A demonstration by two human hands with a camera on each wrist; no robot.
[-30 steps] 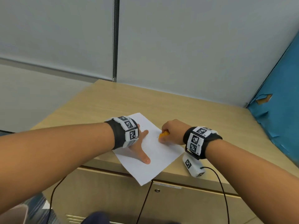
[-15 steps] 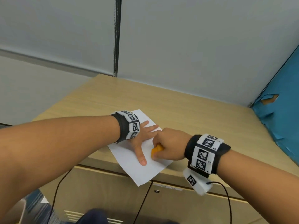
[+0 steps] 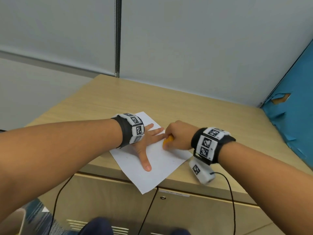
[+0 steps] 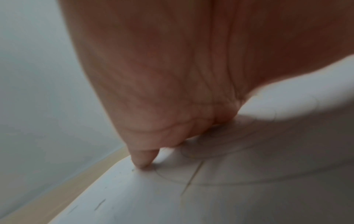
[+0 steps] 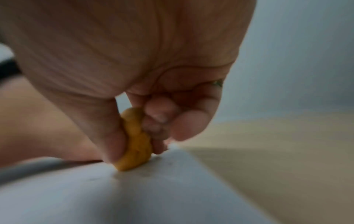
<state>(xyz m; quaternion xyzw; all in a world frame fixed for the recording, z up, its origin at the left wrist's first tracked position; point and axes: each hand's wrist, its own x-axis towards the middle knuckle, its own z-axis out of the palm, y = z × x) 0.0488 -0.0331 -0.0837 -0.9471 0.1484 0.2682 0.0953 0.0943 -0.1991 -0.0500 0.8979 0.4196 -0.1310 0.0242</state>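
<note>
A white sheet of paper lies on the wooden cabinet top, one corner hanging over the front edge. My left hand lies flat on the sheet, fingers spread and straight, holding it down. My right hand pinches a small orange eraser between thumb and fingers and presses it onto the paper. In the right wrist view the orange eraser touches the sheet near its edge. The left wrist view shows faint pencil curves on the paper under my palm.
A grey partition wall stands behind the cabinet, and a blue panel rises at the right. Cabinet doors are below the front edge. Black cables hang from my wrist cameras down the front.
The right hand with the eraser slid toward me across the paper and then back away, to the right. The left hand stayed flat on the sheet, which shifted slightly.
</note>
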